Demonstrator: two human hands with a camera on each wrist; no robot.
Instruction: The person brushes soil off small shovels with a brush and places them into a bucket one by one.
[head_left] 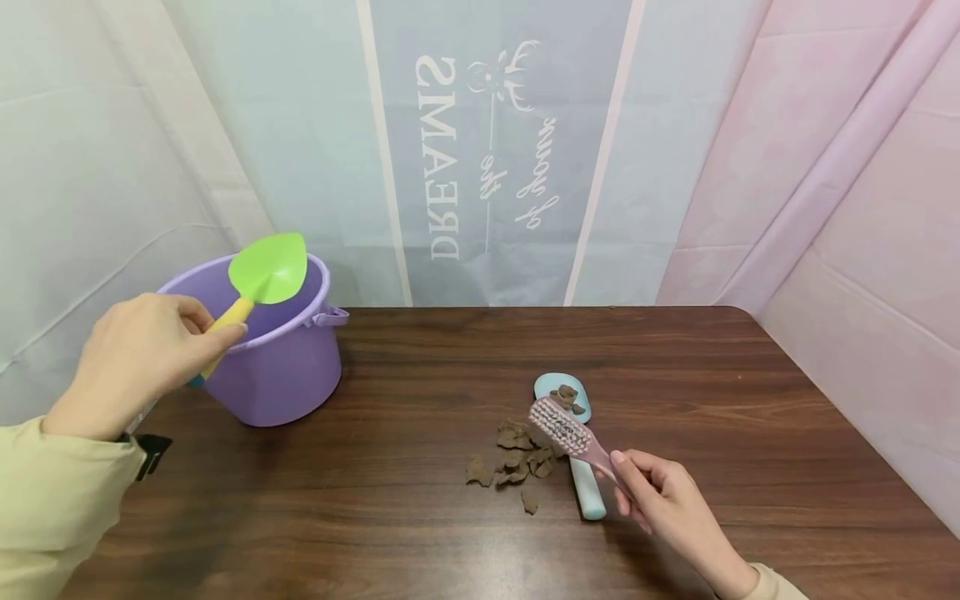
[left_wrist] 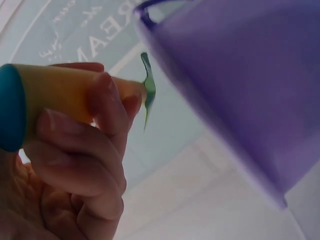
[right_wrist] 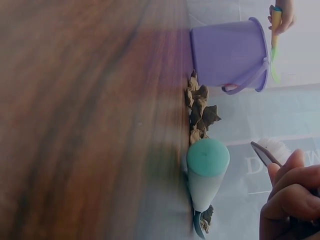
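Note:
In the head view my left hand [head_left: 142, 354] grips the yellow handle of a toy shovel with a green blade [head_left: 270, 267]. The blade is over the mouth of a purple bucket [head_left: 281, 379], and no pieces show on it. My right hand [head_left: 663, 504] holds a pink brush [head_left: 588, 450] by its handle, bristles facing up. Below the brush lies a light-blue scoop [head_left: 588, 492] with a few brown flakes [head_left: 567, 393] on its blade. More dry brown pieces [head_left: 513, 467] lie loose beside it; the brush head hides some. The left wrist view shows curled fingers around the yellow handle [left_wrist: 60, 90].
The bucket stands on the dark wooden table [head_left: 420, 525] at the left, its handle [right_wrist: 247, 80] hanging down outside. A printed curtain [head_left: 495, 275] rises behind the table's far edge, and a pale pink curtain [head_left: 870, 267] hangs along the right side.

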